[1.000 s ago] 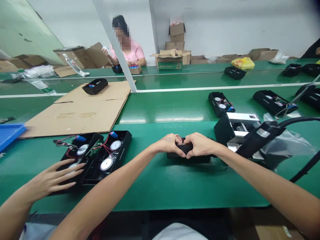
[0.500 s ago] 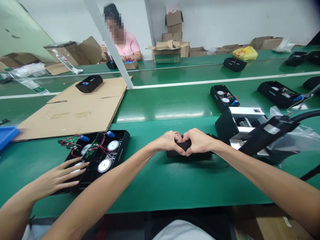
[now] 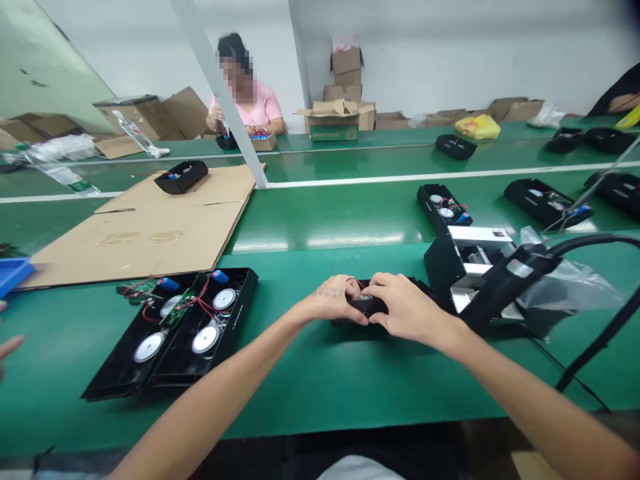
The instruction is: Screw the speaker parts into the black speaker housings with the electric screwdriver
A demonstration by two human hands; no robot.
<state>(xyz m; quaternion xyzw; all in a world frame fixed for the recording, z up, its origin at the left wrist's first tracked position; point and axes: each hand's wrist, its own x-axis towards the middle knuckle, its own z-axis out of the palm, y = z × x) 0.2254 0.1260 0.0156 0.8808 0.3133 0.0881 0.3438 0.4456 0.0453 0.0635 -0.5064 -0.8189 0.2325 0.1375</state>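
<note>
Beside the machine [image 3: 480, 234], a case [image 3: 374, 306] was seemingly worked inside, gripped by left hand [image 3: 331, 298] and right hand [image 3: 406, 308]; steadiness seemed needed next.

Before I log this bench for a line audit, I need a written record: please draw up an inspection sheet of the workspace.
Surface: green worktop, with light reflected along its far part.
Job's things: black housing between the hands, mostly covered; two open black housings at left, holding white discs, red wires and blue cylinders.
Clutter: cardboard sheet, blue tray, clear plastic bag.
Hands: left hand and right hand at the housing; grip partly hidden.
Cables: thick black cable at right; ends unclear.
Surroundings: person in pink across the tables; another person's fingers at the left edge; cardboard boxes behind.
</note>
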